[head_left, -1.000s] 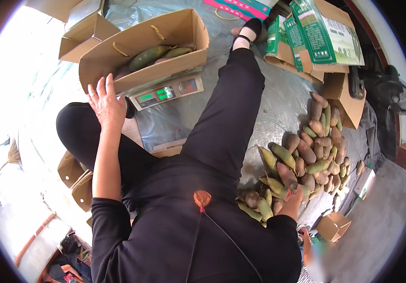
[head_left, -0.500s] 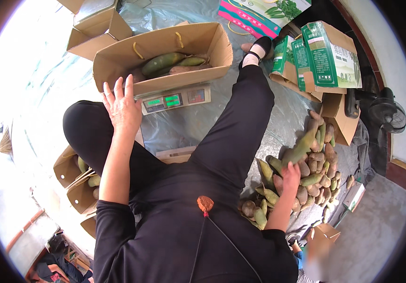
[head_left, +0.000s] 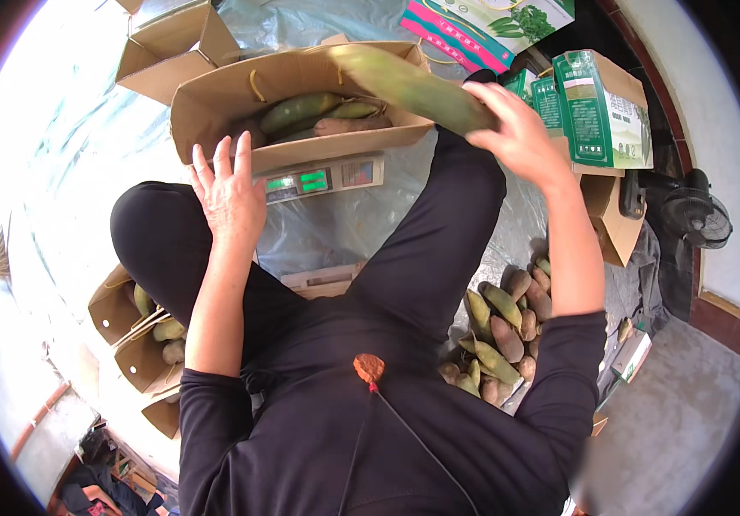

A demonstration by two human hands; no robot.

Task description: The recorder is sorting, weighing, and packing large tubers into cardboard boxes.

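My right hand [head_left: 516, 129] grips one end of a long green radish [head_left: 413, 88], slightly blurred, and holds it above the right end of a long cardboard gift box [head_left: 301, 153]. Inside that box lie several radishes [head_left: 299, 112], green and brownish. Yellow cord handles hang from its far wall. The box rests on a weighing scale [head_left: 336, 179] with a lit green display. At the box's near left edge my left hand [head_left: 231, 193] is open, fingers spread against the cardboard, holding nothing.
To my right lies a heap of green and brown radishes [head_left: 503, 331], partly hidden by my right arm. Green-white cartons [head_left: 589, 112] and a black fan [head_left: 697, 215] stand beyond. An open carton [head_left: 177, 56] is at the far left; filled boxes [head_left: 142, 344] sit beside my left leg.
My right hand has lifted the green radish from the heap and carried it forward and left to over the box. The left hand stays at the box edge.
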